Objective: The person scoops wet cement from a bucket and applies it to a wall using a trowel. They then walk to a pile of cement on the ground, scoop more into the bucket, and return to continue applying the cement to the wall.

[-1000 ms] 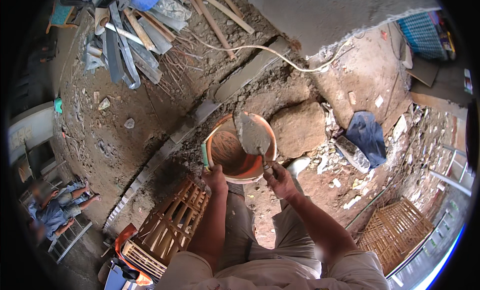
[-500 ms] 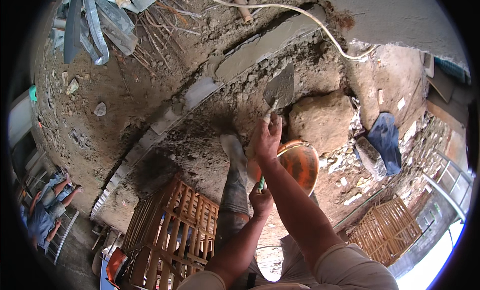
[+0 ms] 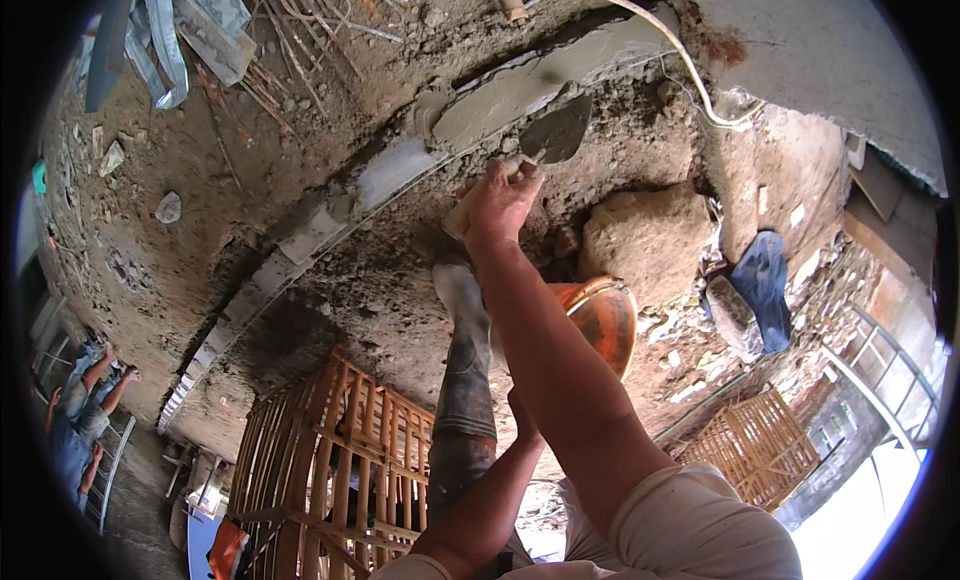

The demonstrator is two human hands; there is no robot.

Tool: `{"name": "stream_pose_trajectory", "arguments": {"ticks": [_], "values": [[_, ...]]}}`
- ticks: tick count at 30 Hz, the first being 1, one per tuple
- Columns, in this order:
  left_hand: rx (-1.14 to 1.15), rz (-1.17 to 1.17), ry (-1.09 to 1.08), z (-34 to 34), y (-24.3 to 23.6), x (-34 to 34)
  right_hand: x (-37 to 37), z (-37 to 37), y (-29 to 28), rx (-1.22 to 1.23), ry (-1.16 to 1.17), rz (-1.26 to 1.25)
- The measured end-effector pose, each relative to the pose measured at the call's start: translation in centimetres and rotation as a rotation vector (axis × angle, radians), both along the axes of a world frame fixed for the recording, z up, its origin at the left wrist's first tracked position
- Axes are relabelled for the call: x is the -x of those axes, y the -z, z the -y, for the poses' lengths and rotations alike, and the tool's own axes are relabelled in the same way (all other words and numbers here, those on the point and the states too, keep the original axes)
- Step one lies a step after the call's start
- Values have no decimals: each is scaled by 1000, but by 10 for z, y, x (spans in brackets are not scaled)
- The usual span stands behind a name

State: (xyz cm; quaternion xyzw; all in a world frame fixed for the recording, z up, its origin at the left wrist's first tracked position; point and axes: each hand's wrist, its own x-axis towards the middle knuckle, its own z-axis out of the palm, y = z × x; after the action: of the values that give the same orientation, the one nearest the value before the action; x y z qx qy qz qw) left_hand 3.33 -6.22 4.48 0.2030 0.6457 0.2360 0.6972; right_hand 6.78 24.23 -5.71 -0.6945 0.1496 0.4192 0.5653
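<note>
My right hand point(image 3: 503, 202) is closed round the handle of a trowel, its fingers wrapped over the grip. The trowel's dark grey blade point(image 3: 558, 132) is just beside the wet grey mortar strip point(image 3: 520, 105). Behind my right forearm, my left hand point(image 3: 524, 412) is mostly hidden, so its fingers do not show. An orange, mortar-smeared container point(image 3: 606, 325) is partly covered by the same forearm. My muddy boot point(image 3: 458, 295) stands on the soil left of my right arm.
A large stone point(image 3: 645, 242) lies right of the trowel. Bamboo crates point(image 3: 375, 440) are at lower left and lower right. A pale hose point(image 3: 640, 15) crosses the top. Blue cloth point(image 3: 762, 290) lies at right, metal strips point(image 3: 165, 40) upper left. Another person point(image 3: 80, 435) is far left.
My right hand and the trowel have moved up and left, toward the mortar strip. My left hand, earlier seen on a green handle, has slipped behind my right forearm. The view has shifted slightly.
</note>
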Motion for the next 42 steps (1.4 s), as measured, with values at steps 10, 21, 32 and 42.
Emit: {"name": "stream_pose_trajectory", "arguments": {"ticks": [10, 21, 32, 42], "values": [[431, 569, -444, 8, 2, -17, 19, -15, 10, 73, -111, 102], [215, -259, 115, -23, -3, -14, -65, 36, -19, -12, -214, 97], [204, -359, 208, -11, 0, -19, -233, 108, 33, 249, -1122, 793], [208, -359, 273, -9, -4, -32, -208, 98, 72, 318, -1322, 648]]}}
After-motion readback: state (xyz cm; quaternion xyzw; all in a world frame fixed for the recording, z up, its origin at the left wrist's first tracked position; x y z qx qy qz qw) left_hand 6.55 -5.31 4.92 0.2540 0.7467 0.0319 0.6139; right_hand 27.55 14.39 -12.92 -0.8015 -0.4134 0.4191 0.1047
